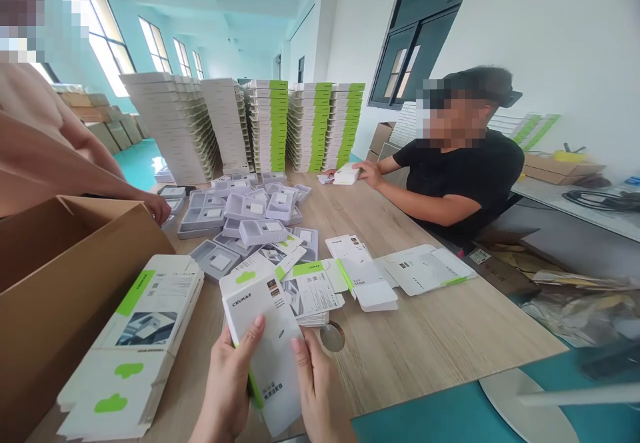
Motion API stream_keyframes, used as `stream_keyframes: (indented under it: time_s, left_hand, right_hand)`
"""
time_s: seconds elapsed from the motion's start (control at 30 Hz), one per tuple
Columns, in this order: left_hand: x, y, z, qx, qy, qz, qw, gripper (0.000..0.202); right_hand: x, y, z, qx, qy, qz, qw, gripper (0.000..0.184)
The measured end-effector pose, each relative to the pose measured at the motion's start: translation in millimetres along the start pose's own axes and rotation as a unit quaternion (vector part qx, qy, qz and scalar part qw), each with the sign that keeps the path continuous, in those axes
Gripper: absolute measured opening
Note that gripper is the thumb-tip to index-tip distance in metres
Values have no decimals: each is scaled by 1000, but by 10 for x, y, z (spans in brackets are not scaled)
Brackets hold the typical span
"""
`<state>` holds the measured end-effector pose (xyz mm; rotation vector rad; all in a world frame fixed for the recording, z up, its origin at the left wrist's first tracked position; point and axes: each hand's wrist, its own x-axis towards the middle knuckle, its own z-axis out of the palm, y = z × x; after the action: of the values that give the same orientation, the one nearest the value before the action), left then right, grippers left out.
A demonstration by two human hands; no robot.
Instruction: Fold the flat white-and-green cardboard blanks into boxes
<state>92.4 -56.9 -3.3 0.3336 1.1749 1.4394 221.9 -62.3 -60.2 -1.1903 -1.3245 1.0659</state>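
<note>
A white product box (267, 346) with a green edge and black print is held upright near the table's front. My left hand (227, 380) grips its left side, thumb on the printed face. My right hand (320, 383) closes on the right side, its thumb also on the face. The box's top flap (246, 276), with a green cut-out shape, stands open. Just behind lie more flat printed boxes (313, 290) and a partly unfolded white box (360, 273). A tall pile of flattened boxes (150, 336) rests to the left of my hands.
Plastic trays (263, 230) holding small white pieces are heaped mid-table. Tall box stacks (270, 126) rise behind them. A cardboard carton (75, 283) stands at left, beside a person's arm (100, 163). Another person (450, 183) handles a white box at right. A round hole (332, 337) pierces the tabletop.
</note>
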Motion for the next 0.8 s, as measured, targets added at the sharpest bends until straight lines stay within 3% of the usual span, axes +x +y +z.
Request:
stream_keyframes:
  time_s: [0.07, 0.13, 0.23, 0.3, 0.43, 0.53, 0.6, 0.7, 0.8]
  left_hand:
    - [7, -52, 25, -5, -12, -13, 1000, 92]
    - [1, -149, 50, 14, -61, -9, 998, 80]
    - [-12, -350, 69, 107, -163, -26, 980, 66]
    - [-15, -483, 61, 162, -193, -46, 967, 67]
    - [39, -591, -20, 217, -190, -11, 957, 69]
    - [172, -484, -153, 280, -167, 72, 943, 64]
    - [312, -358, -271, 338, -139, 137, 921, 50]
    - [578, -178, -449, 429, -81, 231, 869, 33]
    - [869, -85, -569, 499, -53, 307, 809, 38]
  right_hand:
    - [23, 26, -70, -42, 6, -5, 999, 57]
    - [77, 22, -184, -68, 27, 11, 997, 62]
    - [192, -23, -412, -105, 117, 44, 987, 69]
    - [302, -80, -611, -139, 175, 54, 973, 72]
    - [689, -226, -1155, -205, 230, 67, 949, 71]
    - [1077, -304, -1563, -276, 254, 87, 923, 62]
    - [1269, -322, -1714, -321, 266, 94, 904, 62]
    - [1328, -298, -1664, -374, 297, 61, 876, 69]
    - [1149, -206, -1360, -407, 297, -17, 864, 72]
